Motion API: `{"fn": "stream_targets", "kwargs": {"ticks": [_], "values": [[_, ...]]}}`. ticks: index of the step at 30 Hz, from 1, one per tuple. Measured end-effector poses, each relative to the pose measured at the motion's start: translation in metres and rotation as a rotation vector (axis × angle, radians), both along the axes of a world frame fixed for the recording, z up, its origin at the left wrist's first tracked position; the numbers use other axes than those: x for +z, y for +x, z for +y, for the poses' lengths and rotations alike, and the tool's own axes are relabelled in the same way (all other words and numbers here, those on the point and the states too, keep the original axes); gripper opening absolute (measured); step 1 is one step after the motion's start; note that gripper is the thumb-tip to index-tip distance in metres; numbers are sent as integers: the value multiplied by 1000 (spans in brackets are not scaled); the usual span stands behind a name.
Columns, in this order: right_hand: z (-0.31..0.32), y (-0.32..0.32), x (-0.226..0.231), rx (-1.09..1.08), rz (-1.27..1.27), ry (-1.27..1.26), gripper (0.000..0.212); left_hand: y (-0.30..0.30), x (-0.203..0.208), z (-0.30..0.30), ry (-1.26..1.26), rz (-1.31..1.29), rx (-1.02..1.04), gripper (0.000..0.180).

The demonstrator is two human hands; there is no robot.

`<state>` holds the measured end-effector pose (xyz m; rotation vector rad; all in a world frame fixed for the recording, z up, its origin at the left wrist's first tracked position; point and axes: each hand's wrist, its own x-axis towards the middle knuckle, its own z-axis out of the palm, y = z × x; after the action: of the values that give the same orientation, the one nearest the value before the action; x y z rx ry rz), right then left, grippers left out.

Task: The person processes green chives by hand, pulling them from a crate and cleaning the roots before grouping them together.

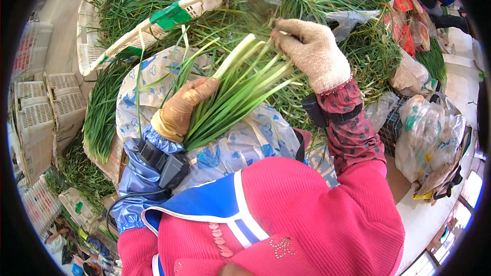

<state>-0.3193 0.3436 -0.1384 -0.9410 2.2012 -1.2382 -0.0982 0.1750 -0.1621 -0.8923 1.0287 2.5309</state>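
My left hand [186, 103], in a yellowish-brown glove, is wrapped round a loose bunch of garlic chives [220, 110]. The pale stem ends point up and away from me, while the green leaves run down over my lap. At the right of these stems is my right hand [313, 53], in a white knit glove with a dirty thumb and fingertips. Its fingers are pinched together; whatever is between them is too small to make out. Under the bunch, a clear plastic sheet with blue prints [245, 135] covers my lap. Some long leaves hang loose beside the left hand.
A white plastic crate [120, 48] with green tape holds chives at the far left. Loose chives [368, 53] are heaped ahead and to the right. More white crates [36, 105] stand at the left. Clear plastic bags [429, 130] fill a container at the right.
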Motion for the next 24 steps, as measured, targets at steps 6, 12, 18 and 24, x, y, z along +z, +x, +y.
{"fn": "stream_targets", "kwargs": {"ticks": [6,12,18,24], "values": [[21,-50,26,-562,18,-432,19,-2,-4,-9,236,-31,125,41],[116,-118,33,-484,596,876,52,-7,-2,-3,167,32,127,39],[4,20,35,-139,-206,-233,66,3,-11,-5,-124,160,136,44],[-49,41,20,228,-220,41,48,5,-3,-2,-309,221,-11,55]]}}
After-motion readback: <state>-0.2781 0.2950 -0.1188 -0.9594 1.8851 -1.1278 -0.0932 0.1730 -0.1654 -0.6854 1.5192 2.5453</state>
